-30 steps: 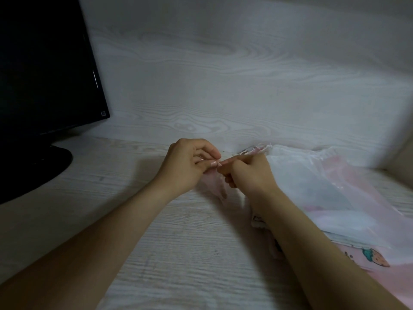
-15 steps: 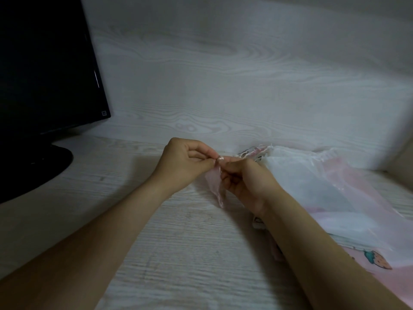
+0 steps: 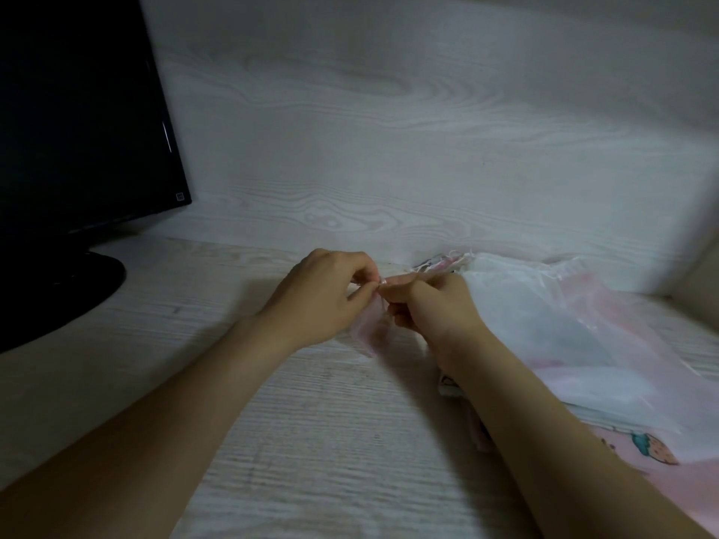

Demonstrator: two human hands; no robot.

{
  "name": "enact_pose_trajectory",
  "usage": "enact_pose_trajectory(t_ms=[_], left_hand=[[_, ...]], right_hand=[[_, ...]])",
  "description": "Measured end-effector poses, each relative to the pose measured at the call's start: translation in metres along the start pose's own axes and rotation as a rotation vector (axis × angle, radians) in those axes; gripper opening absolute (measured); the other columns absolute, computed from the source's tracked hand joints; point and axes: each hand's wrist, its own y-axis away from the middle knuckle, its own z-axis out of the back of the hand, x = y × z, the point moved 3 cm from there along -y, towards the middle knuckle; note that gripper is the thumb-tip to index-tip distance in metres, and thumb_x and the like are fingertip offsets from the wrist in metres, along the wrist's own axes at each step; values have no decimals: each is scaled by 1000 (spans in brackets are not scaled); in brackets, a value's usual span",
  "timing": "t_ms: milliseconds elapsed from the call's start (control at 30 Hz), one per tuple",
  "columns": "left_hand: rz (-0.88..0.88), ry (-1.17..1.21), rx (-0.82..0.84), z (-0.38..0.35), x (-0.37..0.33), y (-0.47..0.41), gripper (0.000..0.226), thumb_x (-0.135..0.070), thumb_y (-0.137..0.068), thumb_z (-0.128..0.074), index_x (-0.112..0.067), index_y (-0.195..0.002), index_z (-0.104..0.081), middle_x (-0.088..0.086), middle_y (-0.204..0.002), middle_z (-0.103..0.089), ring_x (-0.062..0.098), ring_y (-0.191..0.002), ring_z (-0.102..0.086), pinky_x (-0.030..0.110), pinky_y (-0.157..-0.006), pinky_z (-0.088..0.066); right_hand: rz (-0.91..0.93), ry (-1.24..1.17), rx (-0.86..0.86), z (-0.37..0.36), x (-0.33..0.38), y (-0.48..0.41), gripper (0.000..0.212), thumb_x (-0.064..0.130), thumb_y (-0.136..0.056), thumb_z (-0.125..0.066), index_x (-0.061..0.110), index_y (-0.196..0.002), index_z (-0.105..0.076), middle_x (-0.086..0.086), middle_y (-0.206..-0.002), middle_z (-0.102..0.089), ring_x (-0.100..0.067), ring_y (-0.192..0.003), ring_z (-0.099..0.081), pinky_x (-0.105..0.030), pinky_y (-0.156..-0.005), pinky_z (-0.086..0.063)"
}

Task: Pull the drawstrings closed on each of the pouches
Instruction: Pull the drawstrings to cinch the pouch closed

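**Small pink pouch pinched between both grips above the counter**

A small sheer pink pouch (image 3: 367,330) hangs between the two hands just above the counter (image 3: 311,441), near its middle. Its top edge is gathered where the fingertips meet and its body droops below them. The left grip (image 3: 327,293) is closed on the pouch's top, thumb and forefinger pinching from the left with the other fingers curled in. The right grip (image 3: 435,305) pinches the same top from the right, its thumb lying flat along the upper edge and touching the left fingertips. The drawstrings themselves are too fine and blurred to make out at the pinch.

Just beside the right wrist, further right, lies a loose heap of other pouches. A white sheer pouch (image 3: 544,328) sits uppermost with its frayed, gathered mouth toward the back. A pale pink sheer pouch (image 3: 646,328) lies partly under it, and a pink printed fabric (image 3: 657,453) with a strawberry motif is at the near right edge. The right forearm crosses over the heap's near corner.

A pale wood-grain back panel (image 3: 389,149) rises behind the counter. At the far left stands a dark monitor (image 3: 78,110) on a round black base (image 3: 58,293), well apart from the hands.
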Motion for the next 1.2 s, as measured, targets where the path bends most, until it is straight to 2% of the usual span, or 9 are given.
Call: enact_pose_trajectory(t_ms=[133, 233, 367, 500, 667, 800, 900, 1033, 1200], left_hand=[[78, 19, 103, -10, 5, 3, 9, -32, -96, -55, -27, -89, -58, -12, -96, -62, 7, -94, -61, 36, -84, -51], [221, 144, 155, -12, 8, 4, 27, -26, -102, -47, -16, -80, -59, -5, -98, -55, 10, -93, -57, 29, -86, -41], [354, 252, 29, 3, 12, 1, 29, -35, -84, -42, -21, -69, -62, 0, -98, -64, 15, -97, -61, 28, -88, -44], [271, 267, -12, 4, 11, 3, 13, -29, -90, -69, -25, -79, -72, -8, -96, -69, 3, -92, -66, 16, -80, -45], [197, 268, -22, -1, 10, 3, 13, -24, -85, -86, -34, -89, -79, -11, -104, -73, 4, -97, -71, 3, -76, -42], [242, 303, -44, -1, 7, 1, 8, -17, -88, -78, -20, -81, -79, -9, -94, -74, 5, -90, -70, 12, -79, -46], [394, 411, 47, -6, 9, -2, 35, -33, -83, -55, 1, -76, -61, 6, -85, -58, 18, -79, -54, 35, -78, -42], [430, 493, 45, -4, 13, -3, 33, -35, -92, -61, -7, -74, -64, -2, -77, -62, 14, -77, -57, 35, -79, -45], [291, 326, -114, 1, 15, -2, 13, -21, -100, -70, -17, -89, -76, -8, -86, -75, 12, -79, -71, 29, -77, -57]], right_hand=[[141, 247, -25, -2, 3, 1, 12, 6, -81, -72, 9, -74, -80, -7, -64, -70, -13, -60, -61, -33, -63, -52], [252, 448, -62, -6, 2, 1, 17, 9, -80, -72, 22, -72, -80, 7, -64, -74, -4, -64, -69, -22, -65, -55], [261, 465, -126, 0, 6, 0, 22, 7, -81, -74, 23, -66, -77, 12, -59, -71, 2, -59, -65, -12, -58, -48], [185, 317, -113, 2, 5, 2, 20, 4, -82, -72, 12, -65, -77, -3, -58, -70, -10, -55, -63, -31, -60, -53], [137, 252, -98, 1, 3, 1, 17, 6, -84, -71, 12, -71, -80, -7, -62, -73, -11, -58, -67, -34, -65, -57], [141, 258, -107, 0, -1, -2, 15, 9, -82, -73, 14, -70, -79, -4, -63, -73, -12, -60, -68, -37, -69, -58], [176, 293, -109, -3, -2, -3, 17, 10, -82, -73, 17, -68, -80, 2, -64, -74, -11, -64, -69, -38, -72, -60], [202, 316, -109, -2, -1, -4, 20, 7, -83, -72, 17, -68, -80, 2, -59, -71, -8, -60, -65, -35, -69, -58], [225, 308, -116, 0, -3, -5, 10, 7, -80, -70, 0, -74, -74, -28, -73, -67, -17, -60, -57, -55, -68, -58]])
